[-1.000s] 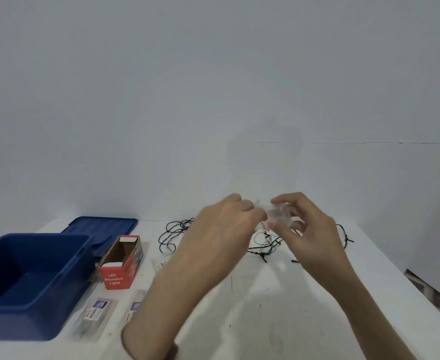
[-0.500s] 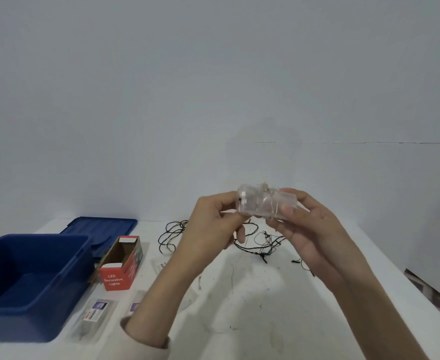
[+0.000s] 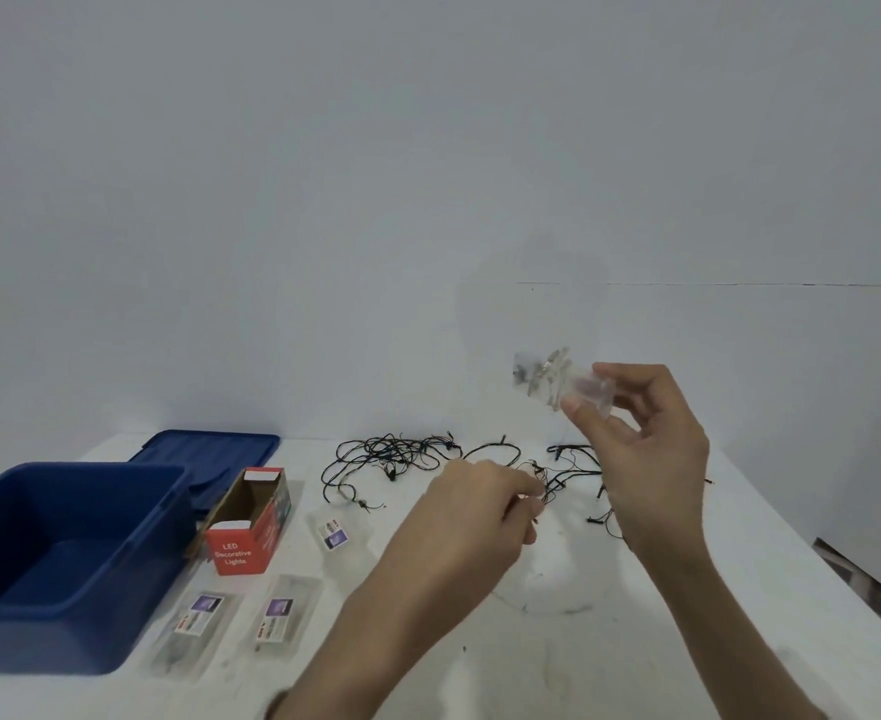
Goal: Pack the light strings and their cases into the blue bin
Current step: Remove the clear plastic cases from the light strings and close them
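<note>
The open-topped plastic bin (image 3: 38, 641) at the near left is deep blue throughout, and the flat plastic lid (image 3: 210, 449) behind it is the same blue. Just right of the bin, the small cardboard carton (image 3: 243, 556) is red with white lettering, plain brown inside, with white flaps. A flat clear plastic case (image 3: 194, 631) and a second clear case (image 3: 285, 613) to its right each carry a white label with purple and red print, as does the small white card (image 3: 333, 535). The tangled thin light strings (image 3: 391, 457) at the far side are black. The raised clear case (image 3: 542, 374) at the right shows silvery wire inside. The tabletop (image 3: 610, 657) is white with faint dark scuffs, and the wall (image 3: 428, 148) is plain pale grey.
</note>
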Tool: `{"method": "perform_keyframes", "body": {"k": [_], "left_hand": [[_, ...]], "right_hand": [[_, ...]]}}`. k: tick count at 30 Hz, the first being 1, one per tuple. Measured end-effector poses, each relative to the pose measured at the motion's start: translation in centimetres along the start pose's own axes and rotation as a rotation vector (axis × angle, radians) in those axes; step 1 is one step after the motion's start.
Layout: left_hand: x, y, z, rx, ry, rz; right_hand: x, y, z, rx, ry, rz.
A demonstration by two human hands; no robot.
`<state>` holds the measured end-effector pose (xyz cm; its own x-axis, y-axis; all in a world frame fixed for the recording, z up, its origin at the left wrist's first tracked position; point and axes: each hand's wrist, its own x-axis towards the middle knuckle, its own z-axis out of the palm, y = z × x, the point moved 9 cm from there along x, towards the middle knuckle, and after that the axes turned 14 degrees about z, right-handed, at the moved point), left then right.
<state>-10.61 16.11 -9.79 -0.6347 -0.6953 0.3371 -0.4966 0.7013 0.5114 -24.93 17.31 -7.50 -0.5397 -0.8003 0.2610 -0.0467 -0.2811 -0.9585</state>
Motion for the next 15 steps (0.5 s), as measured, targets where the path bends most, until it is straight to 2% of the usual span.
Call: {"method": "perform_keyframes", "body": {"k": [4, 7, 9, 11, 13, 15], "left_hand": [[0.4, 1.9, -3.7, 0.365, 0.059, 0.115], [0.7, 3.0, -6.5, 0.44, 0.192, 0.263], [0.9, 2.5, -8.0, 0.408, 0.303, 0.316], [1.5, 1.0, -8.3, 0.307, 0.336, 0.296], [2.2, -1.0, -7.8, 0.073, 0.316, 0.23], [2.5, -2.6, -6.6, -0.169, 0.286, 0.161]], "right_hand": [[-0.1, 0.8, 0.7, -0.177, -0.129, 0.012], [-0.5, 1.3, 1.5, -0.216, -0.289, 0.054], [-0.9, 1.6, 1.9, -0.222, -0.4, 0.094], [-1.5, 1.8, 2.4, -0.191, -0.529, 0.15], [-2.1, 1.9, 2.9, -0.087, -0.653, 0.22], [-2.1, 2.0, 3.1, 0.08, -0.702, 0.294]]}}
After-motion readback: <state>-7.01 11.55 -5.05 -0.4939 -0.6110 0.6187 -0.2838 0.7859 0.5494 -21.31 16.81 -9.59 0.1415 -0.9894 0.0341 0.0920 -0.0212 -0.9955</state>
